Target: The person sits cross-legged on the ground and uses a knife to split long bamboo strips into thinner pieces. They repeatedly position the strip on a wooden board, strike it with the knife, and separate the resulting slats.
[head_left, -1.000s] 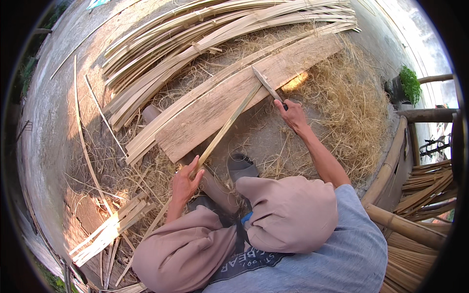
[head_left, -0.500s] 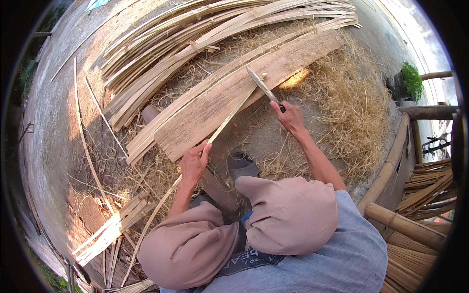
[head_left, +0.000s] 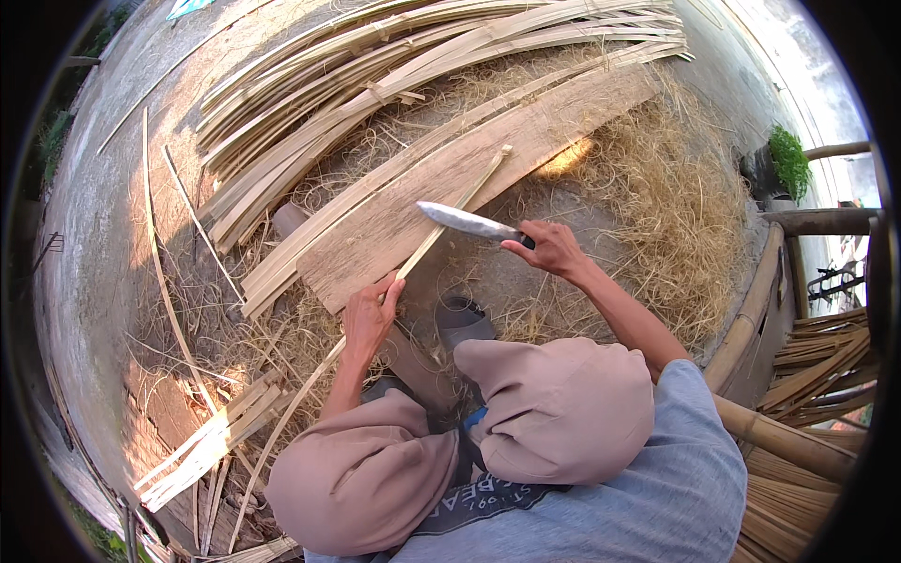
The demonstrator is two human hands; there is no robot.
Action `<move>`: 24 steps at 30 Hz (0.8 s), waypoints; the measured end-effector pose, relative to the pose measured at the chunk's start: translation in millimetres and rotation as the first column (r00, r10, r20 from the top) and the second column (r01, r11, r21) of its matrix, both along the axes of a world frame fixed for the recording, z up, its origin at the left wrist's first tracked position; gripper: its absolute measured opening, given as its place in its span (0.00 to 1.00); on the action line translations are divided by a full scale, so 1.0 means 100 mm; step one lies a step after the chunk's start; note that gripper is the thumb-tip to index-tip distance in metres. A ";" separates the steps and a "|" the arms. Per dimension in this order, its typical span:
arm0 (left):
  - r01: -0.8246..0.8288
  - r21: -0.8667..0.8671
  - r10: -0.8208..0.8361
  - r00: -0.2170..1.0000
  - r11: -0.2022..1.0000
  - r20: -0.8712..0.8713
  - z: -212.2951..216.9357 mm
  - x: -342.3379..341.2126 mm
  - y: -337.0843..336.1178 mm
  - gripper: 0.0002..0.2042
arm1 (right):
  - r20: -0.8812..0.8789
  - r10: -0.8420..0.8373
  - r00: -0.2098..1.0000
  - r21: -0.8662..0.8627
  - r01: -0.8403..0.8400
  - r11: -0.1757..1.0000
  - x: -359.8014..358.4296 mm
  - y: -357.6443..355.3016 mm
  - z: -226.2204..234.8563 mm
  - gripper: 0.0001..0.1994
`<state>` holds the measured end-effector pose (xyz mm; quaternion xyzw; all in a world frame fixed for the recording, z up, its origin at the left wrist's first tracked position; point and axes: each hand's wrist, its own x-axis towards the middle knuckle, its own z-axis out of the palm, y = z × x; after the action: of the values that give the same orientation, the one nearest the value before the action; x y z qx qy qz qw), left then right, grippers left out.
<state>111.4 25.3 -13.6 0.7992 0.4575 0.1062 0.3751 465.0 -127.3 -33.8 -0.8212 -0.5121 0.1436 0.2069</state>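
My left hand [head_left: 369, 319] is closed around a long, thin bamboo strip [head_left: 424, 248]. The strip's far end rests on a wide wooden plank [head_left: 394, 218], and its other end trails back past my left forearm. In my right hand [head_left: 549, 248] is the dark handle of a knife [head_left: 466, 221]. Its broad metal blade points left and lies across the strip near the plank's front edge. Whether the blade touches the strip or only hovers over it, I cannot tell.
A large bundle of split bamboo strips [head_left: 310, 111] lies beyond the plank. Curly shavings [head_left: 676, 225] heap up on the right. Shorter strips [head_left: 221, 433] lie at the left. A bamboo pole frame [head_left: 786, 433] runs along the right side, with more strips behind it. A potted plant [head_left: 788, 159] stands farther off.
The knife has come back toward me along the strip, its blade turning to point left. My right hand has drawn slightly nearer; my left hand has hardly moved.
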 end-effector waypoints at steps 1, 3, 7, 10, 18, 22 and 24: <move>0.016 -0.012 -0.017 0.999 1.000 -0.033 0.04 0.01 -0.03 0.19 | 0.034 -0.023 0.999 -0.005 0.023 1.000 0.10 -0.06 -0.03 0.34; 0.045 -0.013 -0.046 0.994 0.999 -0.096 0.17 0.12 -0.01 0.19 | -0.066 -0.248 0.967 0.001 0.248 0.969 0.29 0.02 0.05 0.35; -0.005 -0.025 0.003 0.997 1.000 -0.083 0.07 0.03 0.07 0.19 | -0.047 -0.050 0.998 -0.033 0.049 0.998 0.06 0.08 0.04 0.34; 0.020 -0.010 -0.021 0.996 1.000 -0.082 0.08 -0.01 -0.06 0.19 | -0.002 -0.282 0.959 -0.042 0.282 0.959 0.42 -0.01 -0.06 0.35; -0.008 0.005 0.008 0.996 1.000 -0.091 0.13 -0.02 -0.09 0.19 | -0.713 -0.275 0.645 -0.056 0.338 0.940 0.34 0.00 0.23 0.26; 0.011 0.018 -0.009 0.994 1.000 -0.110 0.16 0.04 -0.11 0.18 | -0.840 -0.222 0.495 -0.052 0.333 0.941 0.34 -0.11 -0.07 0.22; 0.022 0.050 -0.016 0.994 0.999 -0.104 0.12 0.03 -0.11 0.18 | -0.796 -0.257 0.548 -0.106 0.292 0.951 0.32 -0.11 -0.15 0.23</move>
<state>114.3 14.3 -1.3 0.8173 0.4658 0.0726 0.3313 497.0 -138.0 -48.5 -0.7335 -0.2322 0.4530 0.4503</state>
